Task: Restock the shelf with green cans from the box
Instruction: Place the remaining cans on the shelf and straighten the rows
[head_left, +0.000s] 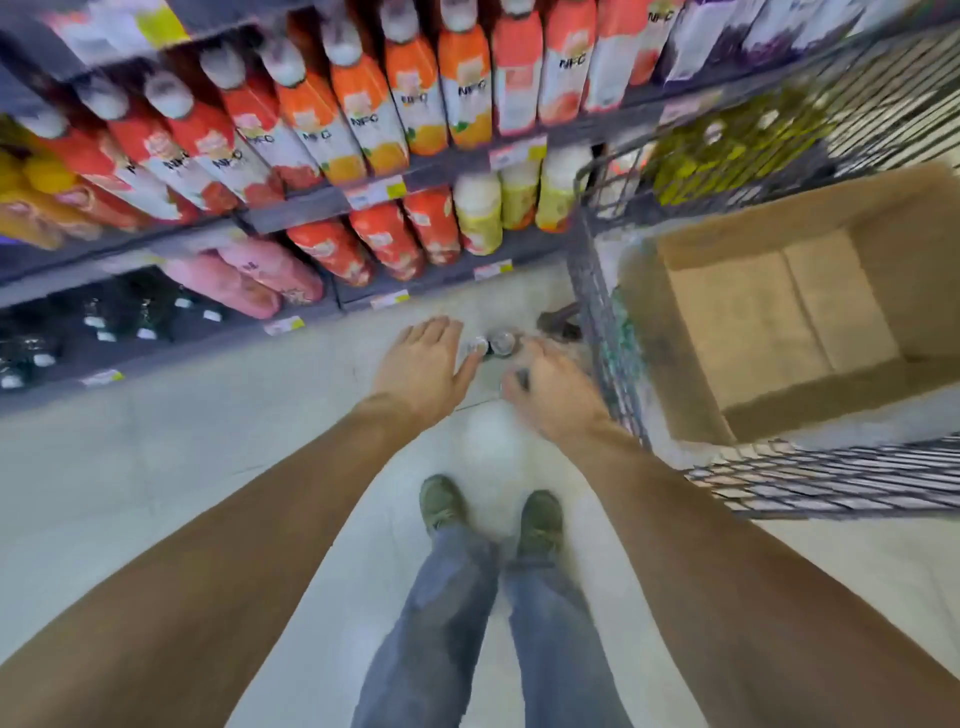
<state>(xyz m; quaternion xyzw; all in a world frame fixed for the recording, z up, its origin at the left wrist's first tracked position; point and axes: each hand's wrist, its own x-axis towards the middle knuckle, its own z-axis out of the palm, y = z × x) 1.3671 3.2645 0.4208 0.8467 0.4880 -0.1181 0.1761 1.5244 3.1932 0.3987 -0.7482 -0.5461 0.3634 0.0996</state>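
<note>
Between my two hands I hold a small cluster of cans (493, 344) above the floor; only their silver tops and a bit of dark side show. My left hand (421, 364) presses its straight fingers against the left side of the cluster. From the right, my right hand (548, 387) curls its fingers and thumb round the cans. The open cardboard box (769, 421) sits in a wire cart at the right, and its bare bottom shows. Dark cans (98, 325) stand on the low shelf at the left, blurred.
Shelves (311, 200) ahead hold rows of orange and red juice cartons, pink bottles and yellow-white bottles. The wire cart (602, 312) stands close to my right hand. Yellow-green packs (727, 150) lie at the cart's far end. My feet stand on pale floor tiles (156, 441).
</note>
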